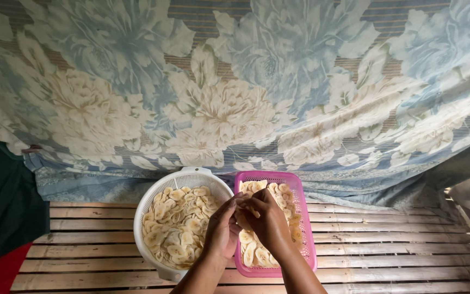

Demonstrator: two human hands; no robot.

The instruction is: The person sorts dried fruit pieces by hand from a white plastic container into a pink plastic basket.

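Fingertips of both hands meet in a pinch over the near-left part of the pink rectangular basket (pixel 302 218), where the left hand (pixel 223 230) and the right hand (pixel 266 220) press together, knuckles up. They seem to be closed on a pale slice between them, though the slice itself is mostly hidden, so what exactly is gripped cannot be told for sure. Directly beneath the fingers lie the pale yellow slices in the pink basket (pixel 250 250), spread along the basket's long axis, which runs from the near edge of the slatted bamboo platform (pixel 398 245) toward the flowered cloth (pixel 235 103) at its far edge. Just to the left, touching the pink basket, sits the white round colander (pixel 149 209), heaped with slices (pixel 178 228); the left hand is nearer to it.
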